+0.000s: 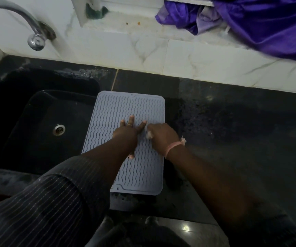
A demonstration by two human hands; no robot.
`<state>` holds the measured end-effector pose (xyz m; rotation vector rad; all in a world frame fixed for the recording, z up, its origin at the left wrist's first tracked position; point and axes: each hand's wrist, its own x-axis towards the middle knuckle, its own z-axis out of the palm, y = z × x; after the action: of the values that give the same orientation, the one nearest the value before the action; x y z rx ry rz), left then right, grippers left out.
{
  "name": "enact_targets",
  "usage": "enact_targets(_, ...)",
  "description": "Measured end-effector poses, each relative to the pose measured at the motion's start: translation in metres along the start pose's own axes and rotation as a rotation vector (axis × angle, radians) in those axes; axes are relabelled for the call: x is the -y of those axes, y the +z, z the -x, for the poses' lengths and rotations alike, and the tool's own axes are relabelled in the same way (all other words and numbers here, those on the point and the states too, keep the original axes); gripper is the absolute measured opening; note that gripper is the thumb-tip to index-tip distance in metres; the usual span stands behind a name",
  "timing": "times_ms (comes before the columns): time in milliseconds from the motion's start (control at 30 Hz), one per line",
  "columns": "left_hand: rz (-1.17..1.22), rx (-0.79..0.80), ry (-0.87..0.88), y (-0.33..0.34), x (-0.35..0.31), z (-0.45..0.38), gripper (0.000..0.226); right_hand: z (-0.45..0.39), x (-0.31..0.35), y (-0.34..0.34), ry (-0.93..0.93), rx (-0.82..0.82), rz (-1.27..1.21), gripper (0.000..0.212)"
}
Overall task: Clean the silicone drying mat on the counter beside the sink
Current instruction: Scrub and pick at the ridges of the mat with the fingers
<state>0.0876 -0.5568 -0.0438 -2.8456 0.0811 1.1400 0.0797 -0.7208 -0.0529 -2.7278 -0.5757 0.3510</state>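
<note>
A grey-blue silicone drying mat (134, 106) with wavy ridges lies flat on the black counter (232, 122), its left edge reaching the sink's rim. My left hand (128, 130) presses flat on the mat's middle with fingers spread. My right hand (161, 135) is beside it on the mat, fingers curled round a small pale, sudsy wad (149, 134); most of the wad is hidden under the hand, so I cannot tell what it is.
A black sink (36, 122) with a metal drain (59, 129) lies left of the mat, under a chrome tap (34, 38). A green scrubber (95, 12) and a purple cloth (250, 20) sit on the white ledge behind. The counter looks wet.
</note>
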Motion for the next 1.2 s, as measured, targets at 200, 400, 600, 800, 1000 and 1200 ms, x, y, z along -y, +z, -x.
enact_targets(200,0.048,-0.009,0.008,0.003,-0.001,-0.001,0.152,0.056,0.028,0.008,0.071,0.143,-0.115,0.015)
enact_targets(400,0.104,-0.027,0.041,0.004,0.004,-0.001,0.149,0.042,0.018,-0.029,0.236,0.264,-0.387,0.007)
enact_targets(600,0.106,-0.013,0.072,-0.003,0.007,0.003,0.149,-0.009,0.004,-0.037,0.263,0.002,-0.221,0.006)
enact_targets(800,0.067,-0.005,0.054,0.003,0.006,-0.006,0.153,0.007,0.021,0.005,0.064,-0.062,0.122,0.01)
enact_targets(1000,0.041,0.013,0.043,0.004,0.004,-0.01,0.155,0.04,0.03,0.025,0.026,-0.041,0.167,0.019)
enact_targets(1200,0.068,-0.001,0.065,0.006,0.008,-0.008,0.154,0.068,0.041,0.029,0.094,-0.017,0.064,0.017)
